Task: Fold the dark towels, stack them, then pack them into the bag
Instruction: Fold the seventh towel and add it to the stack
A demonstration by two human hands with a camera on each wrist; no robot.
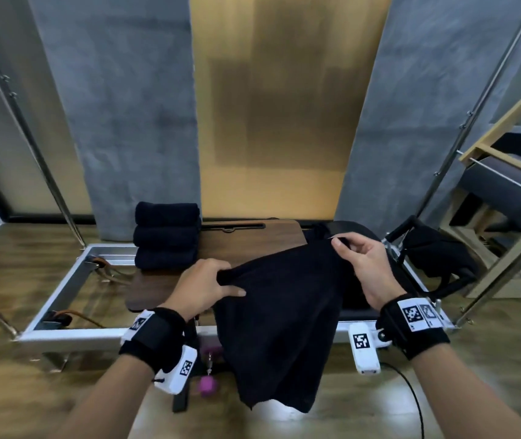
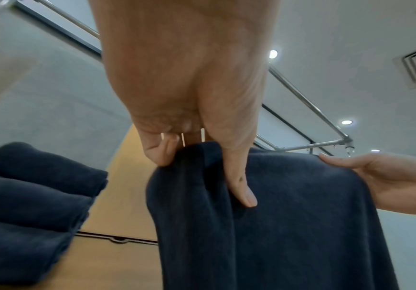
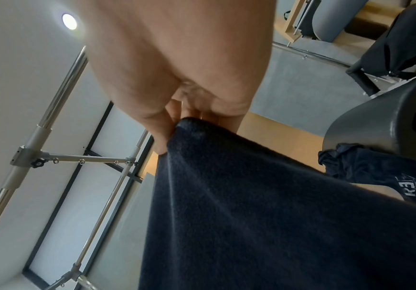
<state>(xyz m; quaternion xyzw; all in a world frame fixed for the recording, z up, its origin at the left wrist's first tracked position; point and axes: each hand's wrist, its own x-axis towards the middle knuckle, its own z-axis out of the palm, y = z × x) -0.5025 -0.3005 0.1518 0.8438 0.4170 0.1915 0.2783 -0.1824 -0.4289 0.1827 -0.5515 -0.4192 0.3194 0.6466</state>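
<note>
From the head view, your left hand [image 1: 207, 288] grips one upper corner of a dark towel [image 1: 279, 318], fingers curled over its edge, while your right hand [image 1: 362, 264] pinches the other corner higher and farther right; the soft cloth hangs slack past the near edge of the wooden tabletop [image 1: 246, 237]. Three folded towels [image 1: 166, 235] sit stacked at the far left, and a black bag [image 1: 439, 251] lies to the right. From the left wrist, your thumb [image 2: 239, 182] presses the nappy fabric against curled fingers [image 2: 160, 151]. From the right wrist, your fingers [image 3: 158, 127] pinch the towel's bunched corner; a grey chair [image 3: 380, 121] stands beyond.
</note>
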